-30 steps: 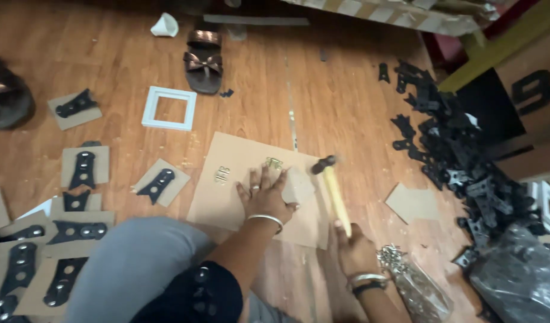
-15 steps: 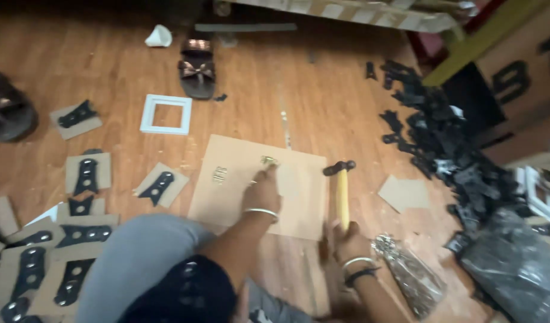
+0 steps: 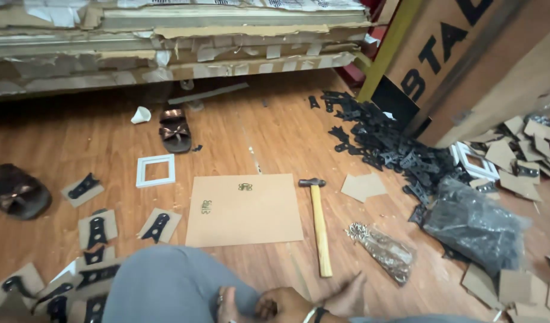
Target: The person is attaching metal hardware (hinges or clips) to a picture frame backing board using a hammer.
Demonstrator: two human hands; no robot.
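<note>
Nothing is in my grip just now: this looks to me like a pause between strokes, with the tools laid down. The hammer (image 3: 320, 230) lies flat on the wooden floor (image 3: 269, 125) at about 12 o'clock from my right hand (image 3: 345, 296), its head pointing away from me and its pale handle running back toward me, just to the 3 o'clock side of the brown board (image 3: 245, 221). Two small clusters of metal fittings (image 3: 245, 186) sit on that board, one near its far edge and one at its 9 o'clock edge. My right hand rests low at the frame's bottom, fingers spread and slack, holding nothing, a bangle at the wrist. My left hand (image 3: 269, 306) lies beside it against my grey-clad knee (image 3: 167, 287); it is half cut off, so I cannot tell whether it is curled or loose. Taking up the hammer again would, I judge, call for a short reach straight ahead to the handle's near end. A clear bag of small hardware (image 3: 382, 251) lies at 1 o'clock of that hand.
</note>
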